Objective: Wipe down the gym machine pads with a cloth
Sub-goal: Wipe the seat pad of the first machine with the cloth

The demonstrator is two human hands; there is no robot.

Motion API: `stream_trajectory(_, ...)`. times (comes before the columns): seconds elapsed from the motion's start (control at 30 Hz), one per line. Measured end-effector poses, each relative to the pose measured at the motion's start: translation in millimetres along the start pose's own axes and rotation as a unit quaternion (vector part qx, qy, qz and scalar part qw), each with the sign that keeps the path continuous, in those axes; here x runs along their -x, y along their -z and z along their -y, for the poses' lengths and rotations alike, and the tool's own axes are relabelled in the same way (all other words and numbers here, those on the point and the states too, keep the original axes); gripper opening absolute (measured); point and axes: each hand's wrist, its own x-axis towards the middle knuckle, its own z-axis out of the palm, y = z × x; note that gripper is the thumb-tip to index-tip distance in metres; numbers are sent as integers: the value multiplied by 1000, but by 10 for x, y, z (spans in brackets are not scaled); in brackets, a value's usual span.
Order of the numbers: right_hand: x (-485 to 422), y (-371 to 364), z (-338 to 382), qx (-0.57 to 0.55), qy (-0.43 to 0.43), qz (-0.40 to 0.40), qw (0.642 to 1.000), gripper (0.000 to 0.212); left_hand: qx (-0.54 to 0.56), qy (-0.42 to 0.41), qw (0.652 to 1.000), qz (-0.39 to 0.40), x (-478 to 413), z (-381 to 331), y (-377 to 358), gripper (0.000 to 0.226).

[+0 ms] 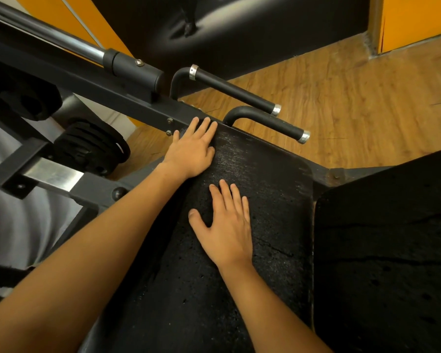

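You look down on a long black pad (273,174) of a gym machine, running from near you towards the far side, where two black handles (236,90) stick out to the right. Your left hand (192,149) lies flat and relaxed on the pad's far left corner, fingers straight, beside the dark metal frame (127,103). Your right hand (224,225) lies flat and open on the middle of the pad, fingers slightly spread, gripping nothing.

No cloth shows anywhere; a thin one might be hidden under a palm, but you cannot tell from this view.

A second pad (382,250) sits just to the right, set at an angle. Weight plates (92,146) hang at the left, and a wooden floor (341,98) lies beyond.

The pad is bolted to the machine, so it will likely not shift under pressure. Its covering looks worn, pitted and cracked, so expect a rough, grippy surface that may snag a cloth or shed flakes. It probably gives a little, like firm foam. Brace with one flat hand at an edge and wipe along its length with the other.
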Motion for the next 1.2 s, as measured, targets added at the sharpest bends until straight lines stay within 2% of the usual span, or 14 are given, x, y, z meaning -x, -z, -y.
stream_trajectory(0.2, -10, -14, -3, -4, 0, 0, 1000, 73, -7, 0, 1000, 1, -171, 11, 44, 61)
stream_trajectory(0.47, -2, -14, -8, 0, 1, -2, 1000, 73, -35, -35, 999, 3, 120, 10, 28, 60)
stream_trajectory(0.7, -4, -13, -10, -6, 2, -1, 1000, 73, -4, -32, 999, -8, 82, 33, 19, 61)
stream_trajectory(0.87, -6, -30, -4, -9, 3, -7, 1000, 73, -24, -28, 999, 2, 19, 32, 39, 57)
stream_trajectory(1.2, -2, -15, -7, 1, -1, 2, 1000, 74, -20, -27, 999, -11, 470, 44, -23, 57)
